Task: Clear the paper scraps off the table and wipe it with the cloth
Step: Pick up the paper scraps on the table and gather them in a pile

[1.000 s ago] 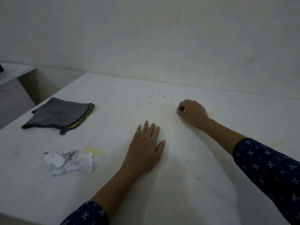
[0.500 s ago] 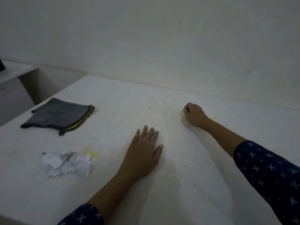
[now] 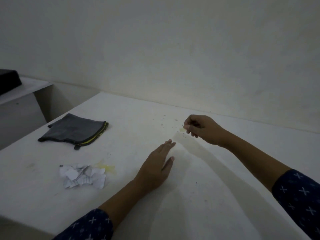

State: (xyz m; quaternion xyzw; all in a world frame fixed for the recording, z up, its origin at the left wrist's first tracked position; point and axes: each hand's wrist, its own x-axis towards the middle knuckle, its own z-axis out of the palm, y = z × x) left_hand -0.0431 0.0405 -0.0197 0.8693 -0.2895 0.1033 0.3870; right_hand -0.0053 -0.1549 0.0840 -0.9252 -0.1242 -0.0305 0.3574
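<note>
A pile of white paper scraps [image 3: 83, 175] lies on the white table [image 3: 181, 196] at the near left. A folded dark grey cloth [image 3: 74, 129] with a yellow edge lies behind it, toward the far left. My right hand [image 3: 204, 129] is lifted a little over the far middle of the table, with a small yellowish scrap [image 3: 182, 130] pinched in its fingertips. Below and left of it my left hand [image 3: 155, 168] has its fingers straight and together, tilted on its edge, holding nothing.
A yellow stain [image 3: 106, 167] marks the table beside the paper pile, and small dark specks [image 3: 166, 122] dot the far middle. The wall runs along the table's far edge. A lower shelf with a black object [image 3: 8, 80] stands to the left.
My right hand has lifted off the table, now pinching a small yellowish scrap. My left hand has tipped up from flat onto its edge. The view has tilted upward.
</note>
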